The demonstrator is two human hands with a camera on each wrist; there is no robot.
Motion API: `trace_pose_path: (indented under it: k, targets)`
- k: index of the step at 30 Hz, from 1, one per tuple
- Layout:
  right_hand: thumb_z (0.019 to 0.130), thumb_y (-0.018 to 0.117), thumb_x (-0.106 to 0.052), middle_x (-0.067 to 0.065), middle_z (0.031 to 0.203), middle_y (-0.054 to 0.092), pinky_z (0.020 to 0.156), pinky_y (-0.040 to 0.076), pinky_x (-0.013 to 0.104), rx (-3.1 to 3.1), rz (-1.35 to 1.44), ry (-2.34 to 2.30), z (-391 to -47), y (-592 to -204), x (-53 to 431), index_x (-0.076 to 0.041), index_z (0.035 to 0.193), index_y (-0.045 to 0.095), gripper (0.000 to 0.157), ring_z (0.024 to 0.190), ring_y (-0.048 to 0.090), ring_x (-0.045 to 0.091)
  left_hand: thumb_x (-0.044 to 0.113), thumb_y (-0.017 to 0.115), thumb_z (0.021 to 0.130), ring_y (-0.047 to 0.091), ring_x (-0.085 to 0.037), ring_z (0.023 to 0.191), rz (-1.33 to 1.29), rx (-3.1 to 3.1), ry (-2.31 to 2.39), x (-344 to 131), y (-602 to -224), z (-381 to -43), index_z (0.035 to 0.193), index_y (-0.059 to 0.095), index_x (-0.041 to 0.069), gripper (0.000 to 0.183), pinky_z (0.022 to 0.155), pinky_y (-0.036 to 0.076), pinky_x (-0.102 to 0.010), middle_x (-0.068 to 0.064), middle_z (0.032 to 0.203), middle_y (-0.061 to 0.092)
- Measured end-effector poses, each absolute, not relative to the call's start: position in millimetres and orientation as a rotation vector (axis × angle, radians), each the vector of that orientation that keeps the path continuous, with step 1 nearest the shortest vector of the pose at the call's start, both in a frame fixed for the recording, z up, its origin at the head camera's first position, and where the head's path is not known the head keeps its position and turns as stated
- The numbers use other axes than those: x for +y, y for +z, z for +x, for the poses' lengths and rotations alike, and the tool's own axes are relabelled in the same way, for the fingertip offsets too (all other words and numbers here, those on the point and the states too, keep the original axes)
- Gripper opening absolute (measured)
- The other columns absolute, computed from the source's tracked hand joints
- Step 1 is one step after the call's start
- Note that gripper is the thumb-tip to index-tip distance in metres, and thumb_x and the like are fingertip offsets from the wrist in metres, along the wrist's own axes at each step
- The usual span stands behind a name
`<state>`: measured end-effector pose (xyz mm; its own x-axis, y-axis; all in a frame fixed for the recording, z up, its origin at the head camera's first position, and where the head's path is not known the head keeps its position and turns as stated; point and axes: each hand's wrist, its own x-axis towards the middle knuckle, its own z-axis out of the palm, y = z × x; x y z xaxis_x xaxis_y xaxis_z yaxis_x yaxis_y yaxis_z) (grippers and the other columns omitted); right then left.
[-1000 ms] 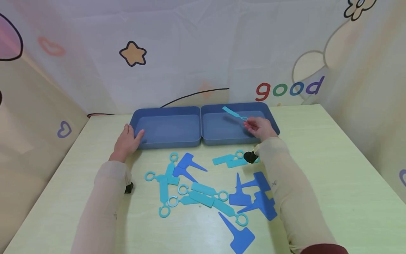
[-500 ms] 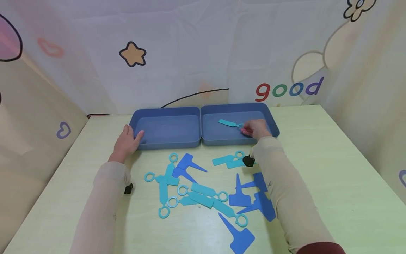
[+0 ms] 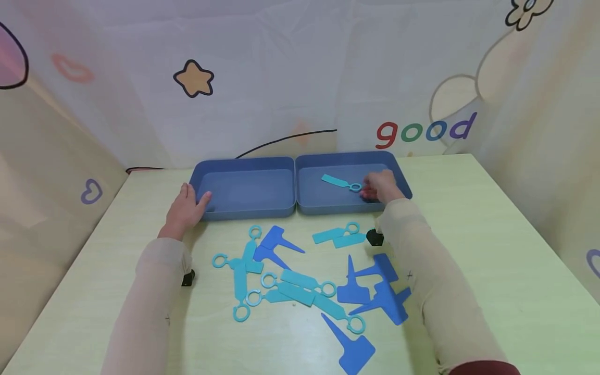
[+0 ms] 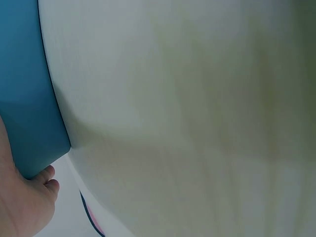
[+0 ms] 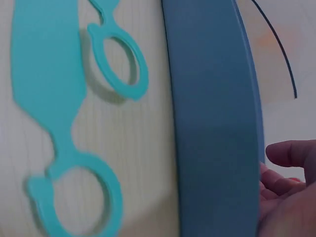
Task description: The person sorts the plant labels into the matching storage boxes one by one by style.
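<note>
My left hand rests at the front left corner of the left blue tray, fingers straight along its side and thumb spread over the rim. In the left wrist view, fingertips show past the tray corner. Inside the right blue tray lies one turquoise plant tag with a ring end. My right hand is just right of that ring, fingers loosely bent and holding nothing. From the right wrist, the hand shows behind the tray wall, partly hidden.
Two turquoise ring tags lie before the right tray. Several more turquoise tags overlap mid-table. Blue T-shaped plant labels lie to the right, with others near the left tray. A printed curtain stands behind.
The turquoise tag has come down onto the right tray's floor. My right hand has let go of it and moved slightly right. The left hand stays put.
</note>
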<state>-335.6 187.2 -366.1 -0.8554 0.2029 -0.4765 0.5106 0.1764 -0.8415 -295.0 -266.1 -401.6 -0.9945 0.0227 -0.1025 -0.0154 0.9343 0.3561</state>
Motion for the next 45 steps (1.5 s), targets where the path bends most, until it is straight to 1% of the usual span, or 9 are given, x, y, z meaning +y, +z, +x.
trace_pose_path:
  k: [4,8,11,15,20,24,34,40,45]
  targets:
    - [0.087,0.046,-0.013,0.012,0.086,0.059,0.074,0.050,0.033,2.471,0.480,-1.526,-331,-358,189,0.001,0.130,0.038,0.045,0.074,0.061,0.021,0.063,0.007,0.087,0.000,-0.045,0.132,0.006,2.979,0.541,-266,-403,-296,0.136,-0.007,-0.012,0.091,0.107,0.010,-0.052,-0.030,0.143,-0.011]
    - [0.089,0.045,-0.017,0.017,0.113,0.055,0.085,0.044,0.040,2.732,0.176,-1.236,-324,-351,186,-0.001,0.119,0.051,0.035,0.101,0.051,0.029,0.063,0.007,0.087,0.000,-0.045,0.132,0.002,2.970,0.541,-267,-403,-296,0.135,-0.008,-0.012,0.091,0.107,0.009,-0.053,-0.030,0.143,-0.012]
    - [0.090,0.045,-0.017,0.018,0.125,0.049,0.095,0.038,0.044,2.808,-0.069,-1.121,-314,-348,184,0.000,0.123,0.048,0.038,0.115,0.044,0.032,0.062,0.007,0.087,0.000,-0.045,0.132,0.003,2.971,0.548,-267,-402,-295,0.135,-0.009,-0.012,0.090,0.107,0.009,-0.053,-0.030,0.143,-0.012]
    - [0.090,0.045,-0.018,0.018,0.130,0.046,0.099,0.033,0.046,2.849,-0.327,-1.004,-298,-349,180,0.000,0.127,0.044,0.041,0.122,0.039,0.033,0.062,0.008,0.087,0.001,-0.046,0.131,0.010,2.977,0.548,-266,-401,-295,0.135,-0.008,-0.013,0.090,0.106,0.009,-0.053,-0.030,0.142,-0.012]
    - [0.090,0.049,-0.021,0.017,0.142,0.029,0.104,0.024,0.050,2.897,-0.584,-0.782,-275,-356,177,-0.003,0.135,0.035,0.051,0.132,0.023,0.034,0.060,0.009,0.088,0.002,-0.046,0.131,0.021,2.981,0.546,-265,-399,-294,0.135,-0.008,-0.013,0.089,0.106,0.011,-0.053,-0.031,0.142,-0.010]
    - [0.088,0.053,-0.021,0.018,0.145,0.021,0.105,0.020,0.053,2.939,-0.789,-0.574,-262,-364,179,-0.002,0.137,0.030,0.058,0.135,0.014,0.035,0.060,0.009,0.089,0.002,-0.046,0.131,0.026,2.982,0.543,-265,-398,-293,0.135,-0.007,-0.014,0.088,0.106,0.011,-0.053,-0.031,0.142,-0.010]
    - [0.084,0.059,-0.018,0.011,0.139,0.039,0.101,0.029,0.051,2.917,-1.191,-0.281,-230,-382,177,-0.006,0.131,0.044,0.050,0.131,0.029,0.029,0.060,0.009,0.089,0.003,-0.046,0.131,0.020,2.983,0.552,-265,-399,-293,0.135,-0.007,-0.014,0.088,0.106,0.011,-0.053,-0.031,0.143,-0.010]
    - [0.084,0.059,-0.022,0.012,0.132,0.046,0.097,0.038,0.044,2.901,-1.207,-0.129,-222,-392,178,-0.008,0.126,0.050,0.045,0.124,0.040,0.029,0.059,0.009,0.089,0.004,-0.046,0.131,0.031,2.989,0.544,-265,-398,-292,0.135,-0.007,-0.015,0.088,0.106,0.012,-0.052,-0.032,0.143,-0.008]
    - [0.083,0.060,-0.020,0.014,0.125,0.052,0.091,0.042,0.045,2.944,-1.131,-0.107,-221,-397,181,-0.007,0.119,0.056,0.039,0.116,0.048,0.030,0.059,0.009,0.089,0.003,-0.046,0.131,0.032,2.988,0.548,-265,-399,-292,0.135,-0.007,-0.014,0.088,0.106,0.011,-0.052,-0.031,0.143,-0.008]
